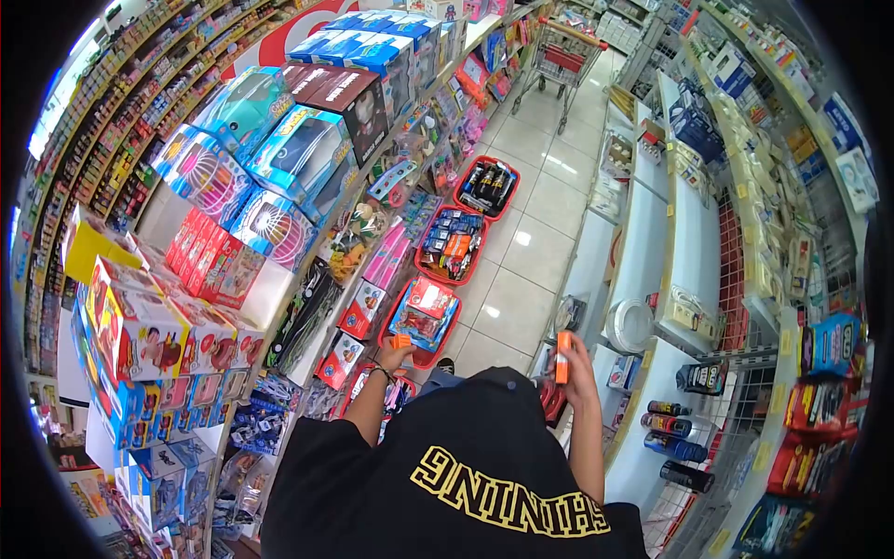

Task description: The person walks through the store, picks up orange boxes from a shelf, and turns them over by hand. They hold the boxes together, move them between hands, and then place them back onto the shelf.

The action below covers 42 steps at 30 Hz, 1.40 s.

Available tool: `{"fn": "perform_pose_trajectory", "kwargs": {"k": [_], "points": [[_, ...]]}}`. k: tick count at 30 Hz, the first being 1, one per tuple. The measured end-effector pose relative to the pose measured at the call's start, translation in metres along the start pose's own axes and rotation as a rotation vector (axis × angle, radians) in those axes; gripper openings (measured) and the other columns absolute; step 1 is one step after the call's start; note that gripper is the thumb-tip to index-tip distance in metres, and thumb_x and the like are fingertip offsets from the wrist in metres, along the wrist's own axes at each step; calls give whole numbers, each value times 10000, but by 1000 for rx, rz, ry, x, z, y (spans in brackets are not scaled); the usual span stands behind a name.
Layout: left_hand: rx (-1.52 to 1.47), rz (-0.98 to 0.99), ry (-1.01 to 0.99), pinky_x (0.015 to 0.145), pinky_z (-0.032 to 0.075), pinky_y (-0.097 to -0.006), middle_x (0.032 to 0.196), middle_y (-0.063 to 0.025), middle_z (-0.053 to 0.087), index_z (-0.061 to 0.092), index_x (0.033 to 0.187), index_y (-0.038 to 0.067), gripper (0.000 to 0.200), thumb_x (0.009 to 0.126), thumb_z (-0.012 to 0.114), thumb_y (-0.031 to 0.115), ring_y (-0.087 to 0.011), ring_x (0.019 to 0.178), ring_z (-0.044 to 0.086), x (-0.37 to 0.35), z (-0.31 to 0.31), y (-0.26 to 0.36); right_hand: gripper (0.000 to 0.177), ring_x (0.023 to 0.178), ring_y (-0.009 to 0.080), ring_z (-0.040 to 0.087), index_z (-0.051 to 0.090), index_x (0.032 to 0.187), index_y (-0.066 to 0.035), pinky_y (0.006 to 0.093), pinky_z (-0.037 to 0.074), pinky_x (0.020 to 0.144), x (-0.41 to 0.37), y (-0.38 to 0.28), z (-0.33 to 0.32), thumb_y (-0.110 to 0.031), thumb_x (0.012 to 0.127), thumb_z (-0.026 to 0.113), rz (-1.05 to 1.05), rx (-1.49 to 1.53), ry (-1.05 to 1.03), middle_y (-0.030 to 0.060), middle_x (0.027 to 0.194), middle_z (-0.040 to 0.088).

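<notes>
My left hand [392,356] is closed around a small orange box [400,342], over the near side of a red basket [426,360]. In that basket lie red and blue packages [424,321]. Out to the right, my right hand [582,370] grips an orange and white box [562,358] held upright, beside the low right-hand shelf. Lettering on both boxes is too small to read. Part of my left fingers is hidden behind the box.
More red baskets stand along the left aisle, one with blue and orange packs [453,244], another with dark bottles [488,186]. A shopping cart [562,61] is farther up the tiled floor. Toy boxes [307,154] crowd the left shelf; spray cans [675,447] lie right.
</notes>
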<state>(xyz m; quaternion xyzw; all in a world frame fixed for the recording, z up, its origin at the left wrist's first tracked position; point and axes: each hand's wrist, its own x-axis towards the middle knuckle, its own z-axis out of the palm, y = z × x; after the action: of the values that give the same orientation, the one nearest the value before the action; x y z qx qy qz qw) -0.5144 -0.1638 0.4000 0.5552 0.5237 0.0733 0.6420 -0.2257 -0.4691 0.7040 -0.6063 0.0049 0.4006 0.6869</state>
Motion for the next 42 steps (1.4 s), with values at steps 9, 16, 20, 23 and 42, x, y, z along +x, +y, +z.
{"fn": "perform_pose_trajectory", "kwargs": {"k": [9, 16, 20, 23, 42], "points": [[-466, -238, 120, 700, 561, -323, 954, -79, 672, 532, 1156, 9, 475, 770, 788, 114, -179, 768, 670, -27, -11, 17, 280, 697, 183, 602, 540, 1195, -95, 296, 478, 580, 163, -25, 2, -223, 949, 575, 164, 176, -75, 95, 960, 632], [-402, -432, 545, 613, 565, -341, 967, -114, 620, 414, 1176, -5, 608, 727, 802, 128, -201, 770, 654, -42, 45, 1, 417, 690, 152, 542, 538, 1281, -102, 294, 438, 571, 339, -68, -1, -341, 940, 509, 423, 404, -262, 57, 927, 591], [-473, -448, 658, 580, 543, -335, 940, -79, 624, 445, 1170, 2, 576, 739, 809, 117, -178, 732, 633, -68, 115, 30, 355, 688, 147, 544, 520, 1191, -88, 296, 448, 595, 447, -90, 0, -277, 891, 539, 566, 185, -382, 56, 946, 604], [-426, -459, 666, 602, 541, -335, 962, -91, 603, 401, 1211, 17, 649, 733, 829, 109, -169, 782, 622, -79, 160, 68, 296, 680, 150, 549, 509, 1143, -85, 299, 456, 607, 508, -102, 8, -223, 885, 549, 513, -94, -385, 56, 940, 612], [-649, -900, 570, 656, 591, -363, 929, -80, 623, 411, 1213, 85, 465, 852, 697, 19, -203, 785, 656, -84, 288, 84, 440, 829, 294, 668, 681, 1005, -38, 386, 531, 771, 760, 309, 9, -172, 617, 840, -113, -1078, -217, 139, 893, 674]]}}
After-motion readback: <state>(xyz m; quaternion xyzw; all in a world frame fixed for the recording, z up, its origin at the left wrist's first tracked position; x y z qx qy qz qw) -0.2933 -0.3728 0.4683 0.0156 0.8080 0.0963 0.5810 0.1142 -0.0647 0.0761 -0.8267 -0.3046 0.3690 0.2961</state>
